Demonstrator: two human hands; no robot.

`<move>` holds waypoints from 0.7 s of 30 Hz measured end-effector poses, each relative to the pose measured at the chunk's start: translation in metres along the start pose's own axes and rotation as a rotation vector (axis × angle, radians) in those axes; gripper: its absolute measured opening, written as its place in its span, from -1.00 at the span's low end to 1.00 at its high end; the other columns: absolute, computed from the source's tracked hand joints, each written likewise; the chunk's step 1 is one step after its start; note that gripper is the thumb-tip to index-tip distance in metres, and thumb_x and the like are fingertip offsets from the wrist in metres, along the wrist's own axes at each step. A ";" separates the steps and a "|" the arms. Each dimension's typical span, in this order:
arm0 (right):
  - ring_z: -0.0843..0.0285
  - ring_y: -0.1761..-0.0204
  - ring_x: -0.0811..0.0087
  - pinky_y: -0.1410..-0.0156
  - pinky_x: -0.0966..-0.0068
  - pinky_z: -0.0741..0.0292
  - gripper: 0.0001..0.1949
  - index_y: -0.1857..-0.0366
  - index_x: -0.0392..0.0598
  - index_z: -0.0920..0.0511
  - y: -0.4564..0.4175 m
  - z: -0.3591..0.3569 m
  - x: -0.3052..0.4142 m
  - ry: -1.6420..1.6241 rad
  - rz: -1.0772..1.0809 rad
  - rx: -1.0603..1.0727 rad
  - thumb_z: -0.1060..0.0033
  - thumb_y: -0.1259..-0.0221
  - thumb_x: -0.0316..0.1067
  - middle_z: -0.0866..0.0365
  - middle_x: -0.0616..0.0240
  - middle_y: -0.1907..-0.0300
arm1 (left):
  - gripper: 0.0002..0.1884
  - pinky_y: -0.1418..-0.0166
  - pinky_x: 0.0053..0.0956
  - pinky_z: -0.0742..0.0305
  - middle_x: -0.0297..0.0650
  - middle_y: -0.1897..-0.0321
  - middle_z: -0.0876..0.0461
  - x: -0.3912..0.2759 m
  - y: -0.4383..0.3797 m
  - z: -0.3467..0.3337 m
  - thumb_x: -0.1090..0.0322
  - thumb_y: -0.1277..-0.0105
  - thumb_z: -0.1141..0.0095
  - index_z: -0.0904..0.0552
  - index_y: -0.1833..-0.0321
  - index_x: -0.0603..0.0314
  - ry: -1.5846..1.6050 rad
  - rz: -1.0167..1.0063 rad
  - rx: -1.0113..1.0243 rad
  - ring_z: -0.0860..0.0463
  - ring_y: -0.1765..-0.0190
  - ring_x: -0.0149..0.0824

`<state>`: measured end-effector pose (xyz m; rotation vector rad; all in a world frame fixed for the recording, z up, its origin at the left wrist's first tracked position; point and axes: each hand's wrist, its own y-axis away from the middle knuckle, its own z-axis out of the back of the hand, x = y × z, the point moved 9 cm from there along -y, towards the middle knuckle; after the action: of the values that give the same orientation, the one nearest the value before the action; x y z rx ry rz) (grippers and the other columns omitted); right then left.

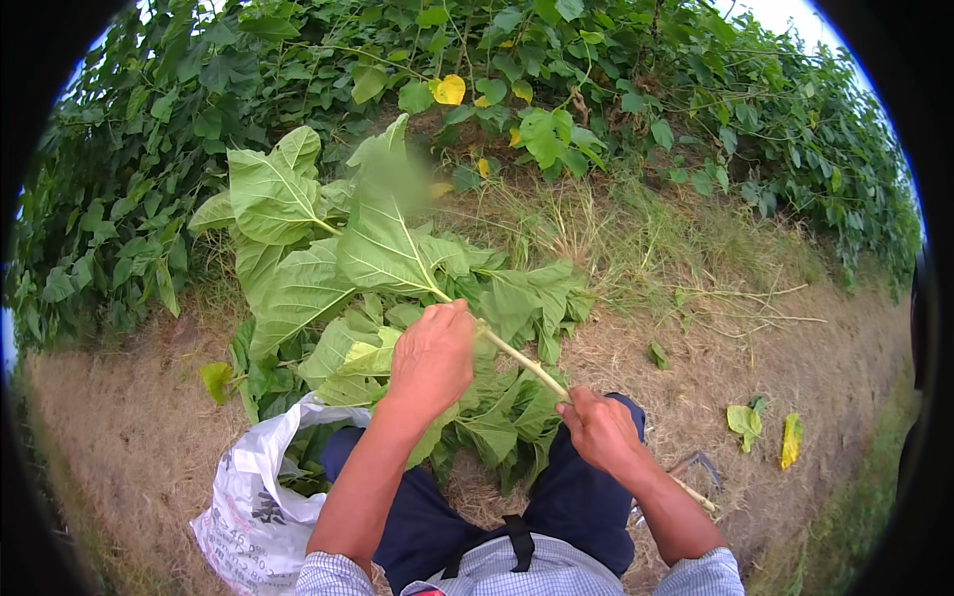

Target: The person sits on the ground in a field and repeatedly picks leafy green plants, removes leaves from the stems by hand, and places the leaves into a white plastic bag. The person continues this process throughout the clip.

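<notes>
A pale, thick plant stalk slants down across the middle, with broad green leaves at its upper end. My left hand is closed around the stalk just below those leaves. Its lower end is gripped by my right hand, above my right knee. Beneath the stalk, a heap of large cut leaves lies on the ground between and beyond my legs. To my left, a white woven sack bearing printed writing stands with its mouth open and green leaves inside.
A sickle lies on dry grass, partly hidden by my right forearm. Loose leaves and a yellow leaf lie to the right. Thin cut stems are farther back. Dense leafy vines rise ahead.
</notes>
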<state>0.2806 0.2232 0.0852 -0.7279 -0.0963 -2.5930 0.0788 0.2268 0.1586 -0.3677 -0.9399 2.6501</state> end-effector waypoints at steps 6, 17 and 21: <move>-0.58 0.37 -0.23 0.27 -0.04 -0.46 -0.77 0.31 -0.24 -0.43 0.005 0.003 -0.008 0.012 0.009 -0.031 -0.13 -0.35 -0.26 -0.61 -0.19 0.40 | -0.84 0.02 -0.21 -0.55 0.01 0.05 -0.66 0.034 -0.006 -0.028 0.47 -0.09 -0.11 -0.60 0.25 0.28 -0.250 0.155 0.355 -0.63 -0.04 -0.02; -0.54 0.36 -0.23 0.29 0.02 -0.41 -0.76 0.31 -0.23 -0.43 -0.005 -0.011 -0.011 -0.101 -0.015 -0.083 -0.15 -0.35 -0.25 -0.57 -0.16 0.50 | -0.77 0.22 -0.23 -0.46 -0.10 0.49 -0.61 -0.004 0.085 -0.104 0.25 -0.30 -0.20 -0.57 0.26 0.33 0.732 0.687 0.395 -0.59 0.40 -0.11; -0.45 0.51 0.08 0.36 0.20 -0.37 -0.74 0.37 -0.25 -0.46 0.005 -0.006 -0.024 -0.329 -0.082 0.037 -0.18 -0.36 -0.25 -0.44 0.03 0.60 | -0.91 0.32 -0.61 -0.36 -0.47 0.48 -0.54 0.070 0.086 -0.076 0.44 -0.25 -0.28 -0.62 0.28 0.26 0.990 0.868 -0.106 -0.43 0.42 -0.60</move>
<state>0.2988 0.2270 0.0673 -1.1519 -0.2787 -2.5160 0.0225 0.2316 0.0367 -2.2474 -0.6156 2.4174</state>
